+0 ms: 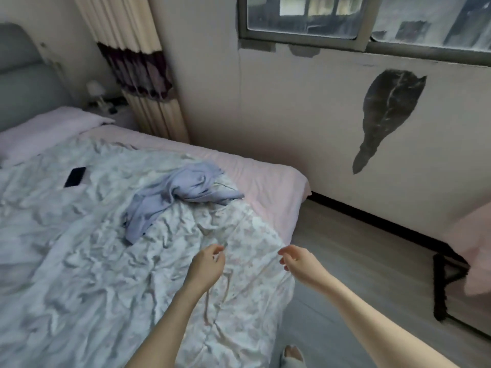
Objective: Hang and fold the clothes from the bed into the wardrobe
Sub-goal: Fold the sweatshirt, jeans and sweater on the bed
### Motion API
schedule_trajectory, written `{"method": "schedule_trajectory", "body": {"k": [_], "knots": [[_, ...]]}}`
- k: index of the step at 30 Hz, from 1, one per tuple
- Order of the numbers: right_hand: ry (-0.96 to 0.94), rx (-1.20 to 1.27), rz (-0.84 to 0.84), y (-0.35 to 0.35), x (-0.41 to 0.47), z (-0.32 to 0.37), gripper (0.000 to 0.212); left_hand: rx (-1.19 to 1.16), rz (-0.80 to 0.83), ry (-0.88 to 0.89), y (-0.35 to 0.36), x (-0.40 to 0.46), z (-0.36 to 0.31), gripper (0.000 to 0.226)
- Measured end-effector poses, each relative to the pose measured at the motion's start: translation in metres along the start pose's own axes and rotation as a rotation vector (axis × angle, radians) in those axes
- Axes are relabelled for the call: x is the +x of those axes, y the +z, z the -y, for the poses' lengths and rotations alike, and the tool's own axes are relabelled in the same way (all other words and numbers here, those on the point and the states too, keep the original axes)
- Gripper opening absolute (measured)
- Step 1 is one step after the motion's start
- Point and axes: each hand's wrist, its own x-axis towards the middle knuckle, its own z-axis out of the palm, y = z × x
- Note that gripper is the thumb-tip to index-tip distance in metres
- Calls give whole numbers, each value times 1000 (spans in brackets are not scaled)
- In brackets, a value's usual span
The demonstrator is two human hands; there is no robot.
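The crumpled lilac garment (pixel 178 192) lies on the bed (pixel 265 176), on the rumpled quilt (pixel 66 248). Nearer than the garment, the left hand (pixel 208 264) and right hand (pixel 296 260) hover with loosely curled fingers, holding nothing. Left of the garment sits a phone (pixel 75 177). A careless grab likely bunches quilt along with cloth, or drags folds enough to tip the phone off.

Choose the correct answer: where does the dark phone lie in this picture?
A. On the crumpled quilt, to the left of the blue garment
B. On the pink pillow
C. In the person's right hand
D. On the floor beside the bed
A: the dark phone lies flat on the crumpled quilt, to the left of the blue garment, and neither hand holds it.
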Motion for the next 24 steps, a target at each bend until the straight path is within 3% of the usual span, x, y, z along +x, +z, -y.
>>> {"method": "schedule_trajectory", "body": {"k": [8,13,19,24], "knots": [[-83,-203,117,-22,194,29,36,17,-124,-201,-18,150,2,34],[-213,-373,194,27,293,52,40,47,-177,-323,-32,223,46,46],[-379,-641,153,108,406,74,51,148,-237,-373,-48,340,123,63],[-490,-731,203,163,481,80,83,394,-297,-270,-68,433,173,78]]}}
